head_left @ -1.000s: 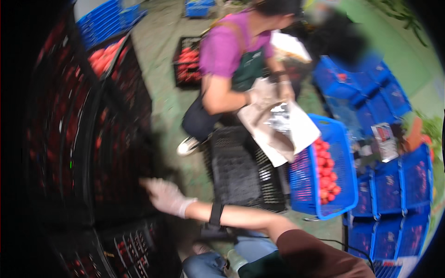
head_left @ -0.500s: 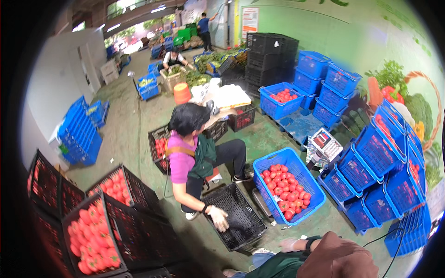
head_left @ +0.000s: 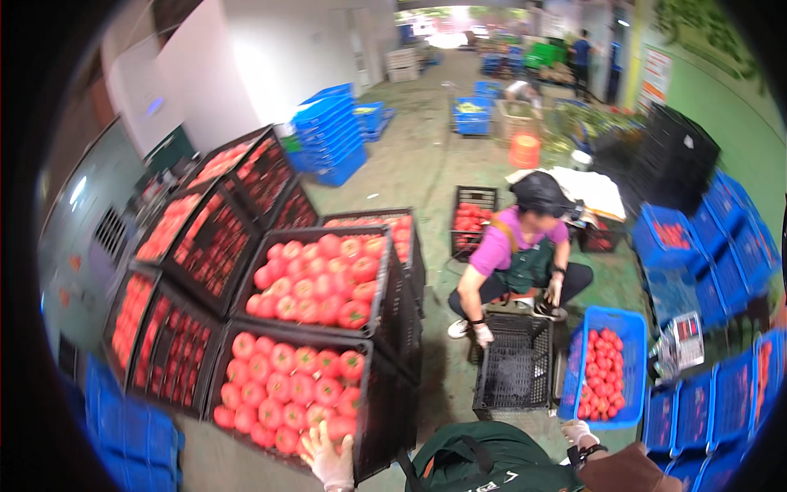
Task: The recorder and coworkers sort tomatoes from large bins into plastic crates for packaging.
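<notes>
left hand (head_left: pixel 328 461), in a pale thin glove, fingers spread open and laid on the near rim of the nearest black crate (head_left: pixel 370 426); it closes on nothing, seemingly only steadying against the crate. right hand (head_left: pixel 579 431), also gloved, with a dark wrist strap, at the near end of the blue basket (head_left: pixel 608 318); whether its grip is closed on the basket rim or merely beside it cannot be told. nearest black crate: rigid lattice plastic, rectangular, packed level with round, smooth red-pink tomatoes (head_left: pixel 287 385), standing on the floor at near left. second full black crate (head_left: pixel 385 283), set one step higher just behind it, likely stacked so both loads stay in reach. further black crates (head_left: pixel 209 238), far left, propped at a tilt, tomatoes showing. empty black crate (head_left: pixel 516 369), open mesh floor bare, on the concrete between the stack and the blue basket. blue basket: perforated plastic, long, partly filled with smaller red tomatoes. a co-worker (head_left: pixel 525 254), purple shirt, dark green apron, crouches at the far end of the empty crate, one gloved hand on its rim. stacked blue baskets (head_left: pixel 332 135), far left centre, and more along the right wall (head_left: pixel 721 221). floor (head_left: pixel 426 164): grey concrete, damp-looking.
</notes>
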Demonstrator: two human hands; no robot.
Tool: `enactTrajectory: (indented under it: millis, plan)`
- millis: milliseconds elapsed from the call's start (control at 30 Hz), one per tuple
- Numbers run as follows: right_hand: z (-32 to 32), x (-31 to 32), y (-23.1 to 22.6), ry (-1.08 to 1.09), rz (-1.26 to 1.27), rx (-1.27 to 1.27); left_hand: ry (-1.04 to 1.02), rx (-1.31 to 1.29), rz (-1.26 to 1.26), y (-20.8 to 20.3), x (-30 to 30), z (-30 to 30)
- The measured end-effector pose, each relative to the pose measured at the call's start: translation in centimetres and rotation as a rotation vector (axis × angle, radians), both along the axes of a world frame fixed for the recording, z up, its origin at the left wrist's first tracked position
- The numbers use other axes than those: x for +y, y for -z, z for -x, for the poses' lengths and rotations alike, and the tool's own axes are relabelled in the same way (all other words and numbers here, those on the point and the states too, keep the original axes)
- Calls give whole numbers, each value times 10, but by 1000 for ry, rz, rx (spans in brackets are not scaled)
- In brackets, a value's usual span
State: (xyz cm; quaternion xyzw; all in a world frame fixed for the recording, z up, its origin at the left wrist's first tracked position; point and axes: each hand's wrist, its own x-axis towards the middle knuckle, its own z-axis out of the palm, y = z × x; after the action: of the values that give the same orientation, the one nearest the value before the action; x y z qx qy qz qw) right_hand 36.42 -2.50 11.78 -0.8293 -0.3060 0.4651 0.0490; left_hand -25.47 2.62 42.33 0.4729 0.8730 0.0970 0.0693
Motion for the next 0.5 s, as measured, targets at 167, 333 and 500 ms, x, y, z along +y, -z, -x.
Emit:
enactTrajectory:
  millis: [167,333,500]
  plan:
    - [91,65,-43,-378,-374,3,-10,-84,-26,-4,-8,-2]
    - [163,114,-130,-752,-420,-32,-22,-107,-5,-12,-9,-8]
    - [234,162,-197,-896,-542,42,7,-28,-148,-3,-10,-5]
